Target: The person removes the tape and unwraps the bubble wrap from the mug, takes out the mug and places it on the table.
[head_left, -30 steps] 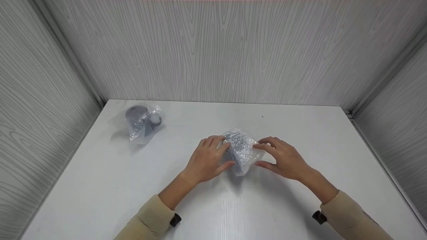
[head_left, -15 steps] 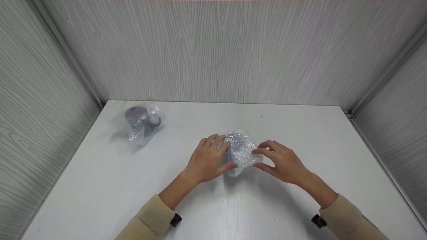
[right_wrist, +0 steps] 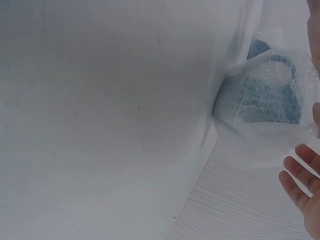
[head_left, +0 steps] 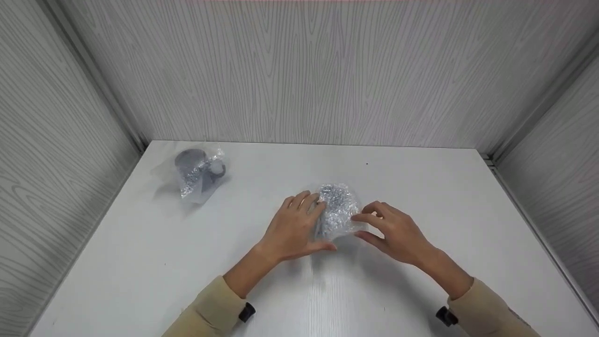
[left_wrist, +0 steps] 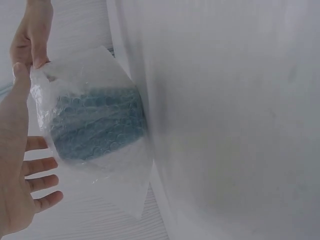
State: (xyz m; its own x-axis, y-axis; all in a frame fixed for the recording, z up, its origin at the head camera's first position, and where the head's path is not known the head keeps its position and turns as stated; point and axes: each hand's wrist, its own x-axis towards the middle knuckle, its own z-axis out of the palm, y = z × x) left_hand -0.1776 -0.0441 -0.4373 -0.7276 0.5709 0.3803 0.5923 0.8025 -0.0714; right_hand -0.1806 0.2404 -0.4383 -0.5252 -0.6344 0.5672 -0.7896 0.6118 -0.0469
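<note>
In the head view, a bundle of clear bubble wrap (head_left: 338, 210) sits on the white table (head_left: 187, 262) between my two hands. Through the wrap in the left wrist view shows the blue body of a mug (left_wrist: 100, 122); a rounded handle loop appears in the right wrist view. My left hand (head_left: 291, 229) lies along the bundle's left side, fingers spread and thumb stretched out in front. On the other side my right hand (head_left: 397, 230) pinches the wrap's edge between thumb and forefinger, its other fingers loosely bent.
A second mug (head_left: 189, 161), dark and loosely bubble-wrapped, lies at the table's back left with its handle pointing right. Wood-grain panels (head_left: 299, 75) enclose the table at the back and on both sides.
My right hand has drawn the wrap's right edge slightly toward me. My left thumb has slid forward off the wrap, and the wrap's front point has folded in. The second mug stays put.
</note>
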